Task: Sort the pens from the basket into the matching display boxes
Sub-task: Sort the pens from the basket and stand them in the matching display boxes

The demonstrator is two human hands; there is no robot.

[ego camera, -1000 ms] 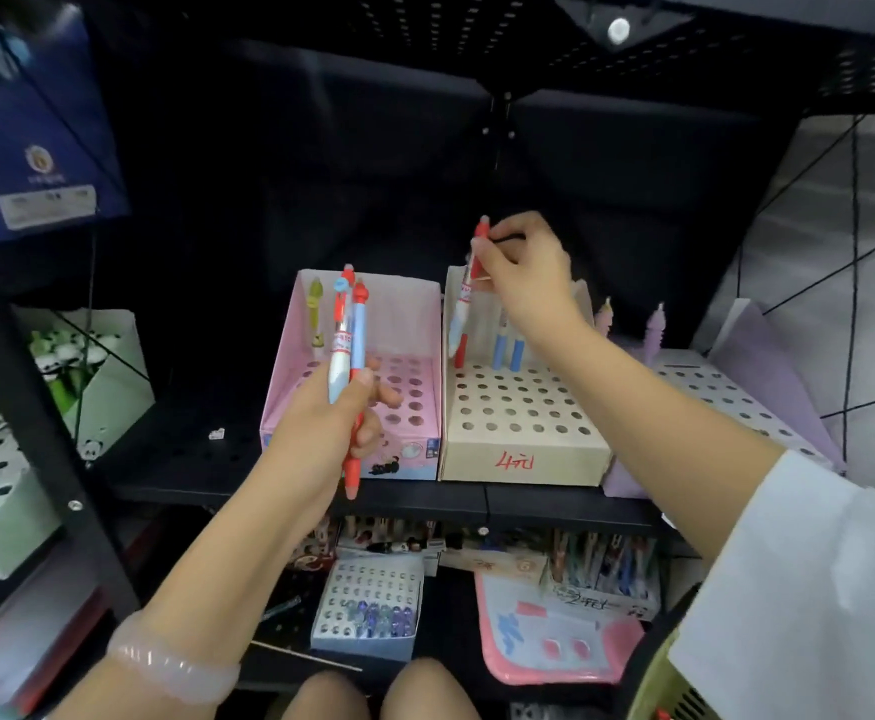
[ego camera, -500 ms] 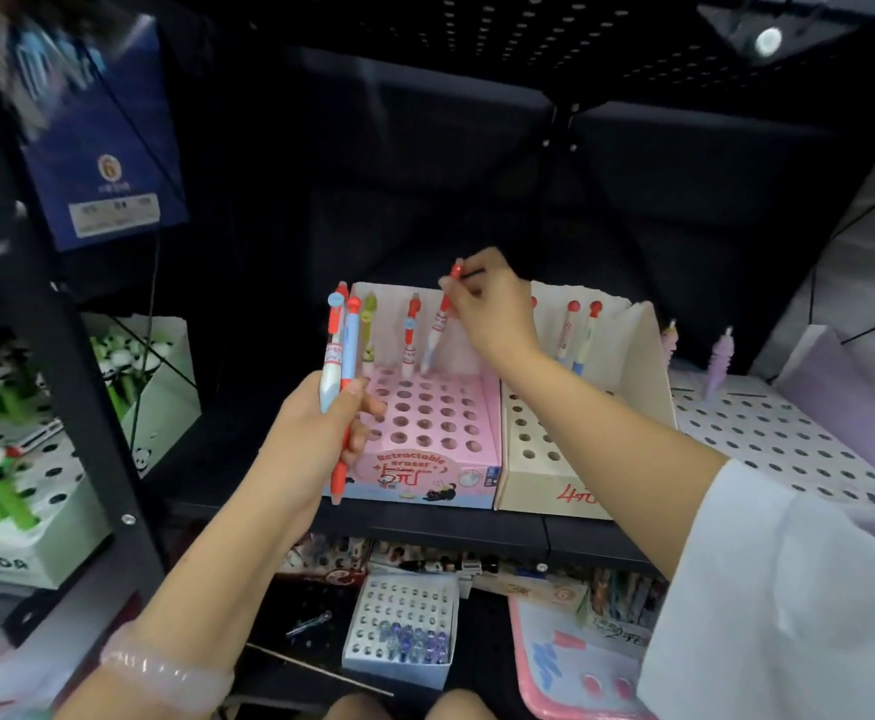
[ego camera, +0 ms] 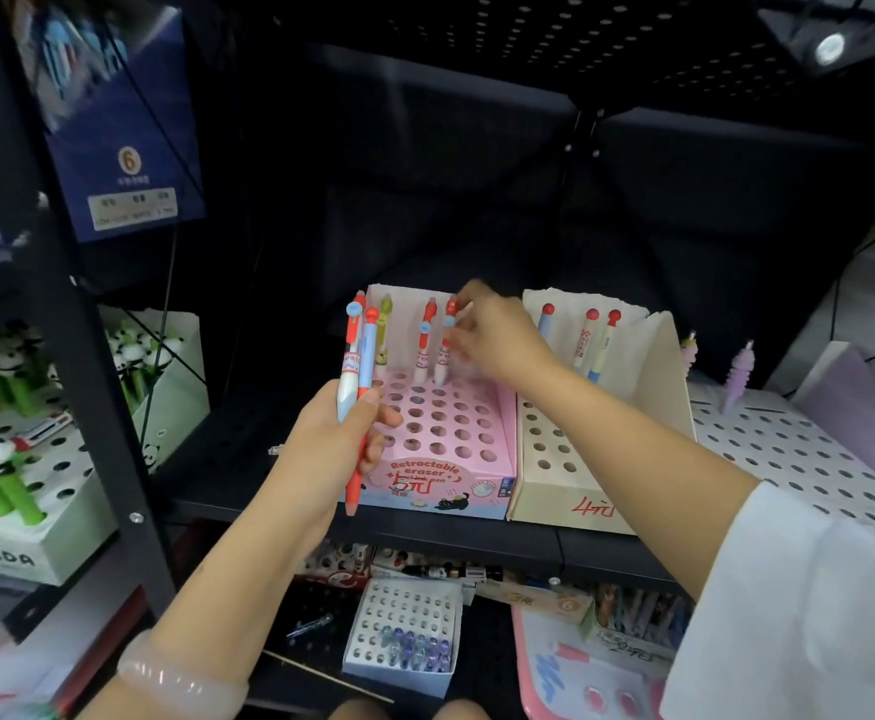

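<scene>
My left hand [ego camera: 332, 444] grips two pens [ego camera: 358, 376] upright, one red and white, one blue and red, in front of the pink display box [ego camera: 443, 480]. My right hand [ego camera: 492, 335] reaches over that box's back row and pinches the top of a red and white pen [ego camera: 445, 345] that stands in a hole. Another red and white pen [ego camera: 425, 345] and a green pen [ego camera: 384, 330] stand beside it. The beige box [ego camera: 565, 491] to the right holds three pens [ego camera: 593, 340] at its back.
A white perforated display box [ego camera: 799, 449] with purple pens stands at the right. Panda pen boxes [ego camera: 24, 459] fill the left shelf behind a black upright post [ego camera: 87, 324]. Below the shelf edge lie a small white box [ego camera: 404, 636] and a pink tray [ego camera: 580, 667].
My right hand carried its pen from the beige box across to the pink box and lowered it into a back-row hole. The view shifted right; my left hand kept its two pens.
</scene>
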